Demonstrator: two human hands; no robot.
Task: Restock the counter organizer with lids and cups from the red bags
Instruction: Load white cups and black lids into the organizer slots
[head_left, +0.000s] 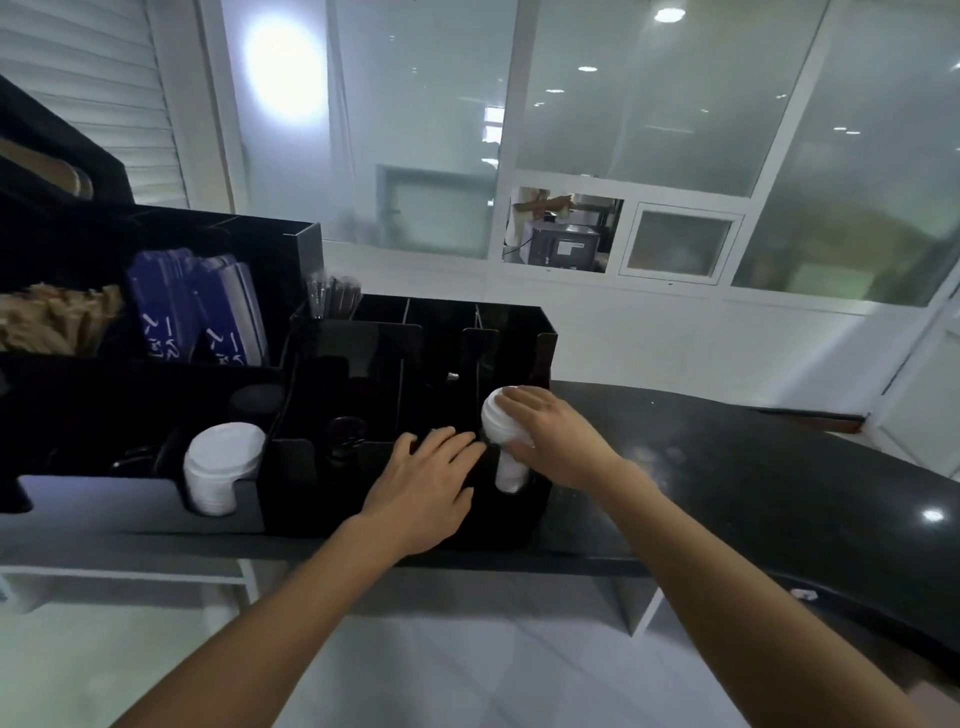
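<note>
The black counter organizer (540, 358) stands on the dark counter (753, 467). Its rightmost near compartment holds a stack of white lids (501, 441); the right hand (550, 436) grips the top of this stack, fingers curled round it. The left hand (426, 483) rests flat on the divider just left, fingers straight. The larger organizer (130, 499) at left holds a second lid stack (221, 473) (white), blue packets (197, 306) and brown stirrers (57, 322).
</note>
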